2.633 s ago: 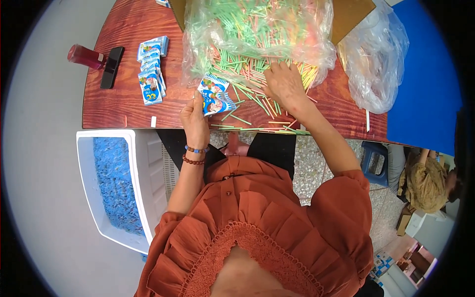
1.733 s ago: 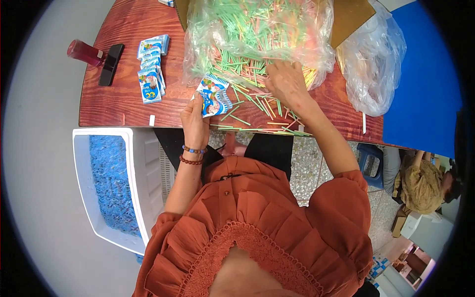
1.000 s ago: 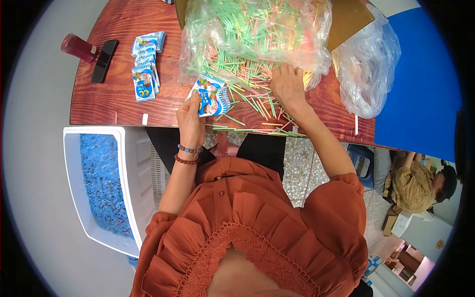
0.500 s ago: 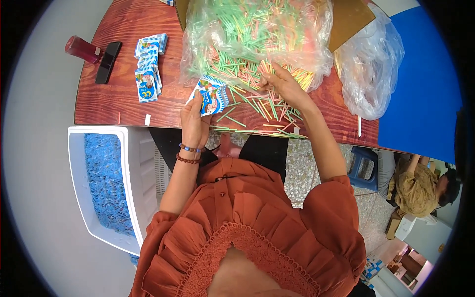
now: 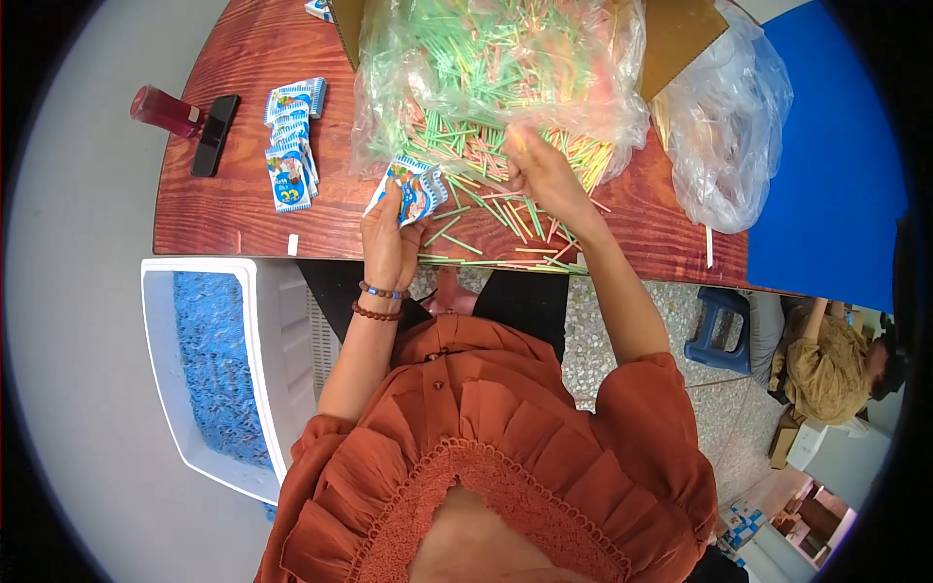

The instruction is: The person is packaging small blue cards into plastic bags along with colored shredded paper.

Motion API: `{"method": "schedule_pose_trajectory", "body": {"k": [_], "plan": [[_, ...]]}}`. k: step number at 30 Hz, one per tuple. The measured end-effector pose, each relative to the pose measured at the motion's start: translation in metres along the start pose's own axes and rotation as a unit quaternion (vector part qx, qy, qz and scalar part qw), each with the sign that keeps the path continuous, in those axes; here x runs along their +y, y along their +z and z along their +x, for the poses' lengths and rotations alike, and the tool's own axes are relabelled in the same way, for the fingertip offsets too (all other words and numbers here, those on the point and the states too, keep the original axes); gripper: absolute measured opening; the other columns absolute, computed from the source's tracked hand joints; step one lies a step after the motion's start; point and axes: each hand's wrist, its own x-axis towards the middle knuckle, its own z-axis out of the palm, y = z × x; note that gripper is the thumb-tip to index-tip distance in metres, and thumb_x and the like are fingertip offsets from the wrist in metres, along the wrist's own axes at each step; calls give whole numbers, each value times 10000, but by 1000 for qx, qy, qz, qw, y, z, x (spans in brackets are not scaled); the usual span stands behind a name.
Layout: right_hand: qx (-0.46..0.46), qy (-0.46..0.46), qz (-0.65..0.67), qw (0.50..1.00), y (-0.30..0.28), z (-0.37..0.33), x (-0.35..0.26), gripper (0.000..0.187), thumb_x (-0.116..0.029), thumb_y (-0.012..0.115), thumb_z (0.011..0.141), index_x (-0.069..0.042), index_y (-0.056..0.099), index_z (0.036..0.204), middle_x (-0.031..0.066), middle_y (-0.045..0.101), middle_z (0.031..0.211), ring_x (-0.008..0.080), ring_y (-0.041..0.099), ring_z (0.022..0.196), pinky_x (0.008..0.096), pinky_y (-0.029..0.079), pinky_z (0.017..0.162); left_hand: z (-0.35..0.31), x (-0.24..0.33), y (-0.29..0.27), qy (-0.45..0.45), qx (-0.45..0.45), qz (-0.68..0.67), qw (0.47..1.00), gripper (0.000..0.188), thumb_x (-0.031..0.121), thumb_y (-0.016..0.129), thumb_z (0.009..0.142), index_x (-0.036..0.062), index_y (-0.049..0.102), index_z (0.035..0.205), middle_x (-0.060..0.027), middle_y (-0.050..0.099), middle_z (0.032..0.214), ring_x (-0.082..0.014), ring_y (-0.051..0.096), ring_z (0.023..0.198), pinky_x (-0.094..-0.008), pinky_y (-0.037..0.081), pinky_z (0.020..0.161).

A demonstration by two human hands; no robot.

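Observation:
My left hand (image 5: 385, 233) is closed on small blue-and-white packets (image 5: 416, 194) at the table's front edge. To its right, my right hand (image 5: 546, 180) hovers over a heap of thin pastel sticks (image 5: 471, 146), its fingers curled together. Whatever those fingers hold is too small and blurred to make out. Green, pink and yellow sticks spill from a large clear plastic bag (image 5: 384, 126) toward me. Several loose ones lie between my hands and along the edge.
More blue-and-white packets (image 5: 290, 180) overlap in a row at left, near a black phone (image 5: 215, 136) and a dark-red bottle (image 5: 165, 111). An empty-looking clear bag (image 5: 724, 146) lies right. Below left stands a white foam box (image 5: 267, 379) with blue pieces. A person (image 5: 826, 369) sits far right.
My right hand has shifted slightly left over the sticks, fingers still curled. My left hand keeps the packets in nearly the same place. The whole view has moved a little.

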Motion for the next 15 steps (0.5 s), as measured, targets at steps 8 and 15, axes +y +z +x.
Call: {"method": "schedule_pose_trajectory", "body": {"k": [8,15], "plan": [[61,-137,-596,789,34,27,10,146,-62,489,858,57,522,937,257,626,868,413,641,842,483,515,689,0,-1,-3,7,4,-6,1000,294,285,551,990,14,631,1070,-61,682,990,-133,641,830,-287,516,689],[89,-161,-611,770,21,25,8,150,-46,491,857,27,522,984,246,620,921,402,630,854,462,515,734,-2,5,-4,10,32,-9,999,324,292,557,985,-28,604,1010,-93,639,843,-159,559,677,-331,506,702]]}}
